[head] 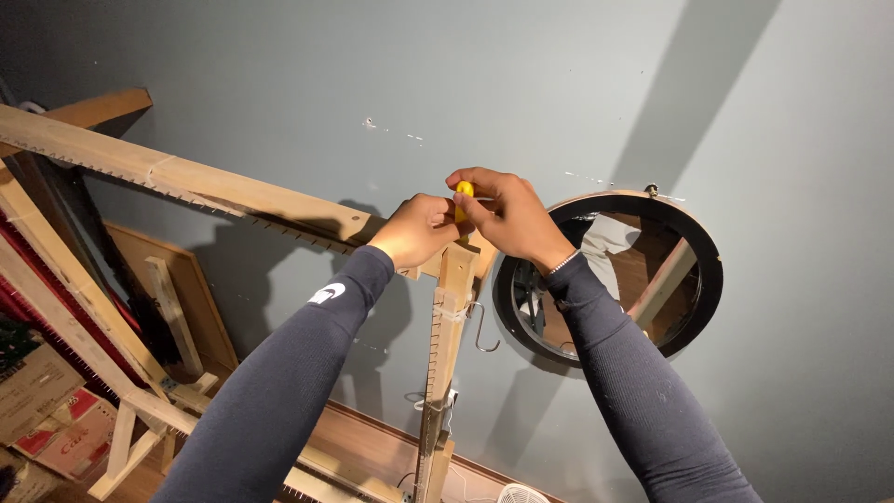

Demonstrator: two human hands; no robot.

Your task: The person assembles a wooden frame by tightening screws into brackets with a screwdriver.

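Note:
Both of my hands meet at the top corner of a wooden loom frame [186, 177], where the long top beam joins an upright post [447, 326]. My left hand [419, 228] is closed against the joint, gripping the wood or something at it. My right hand [507, 214] pinches a small yellow object [463, 191] between fingers and thumb, right above the joint. What the yellow thing is stays hidden by the fingers. Both arms wear dark long sleeves.
A round black-framed mirror [708, 270] hangs on the grey wall to the right. A metal hook [480, 326] dangles beside the post. Rows of small nails line the beams. Red threads [37, 270], cardboard boxes [37, 391] and wooden braces sit at lower left.

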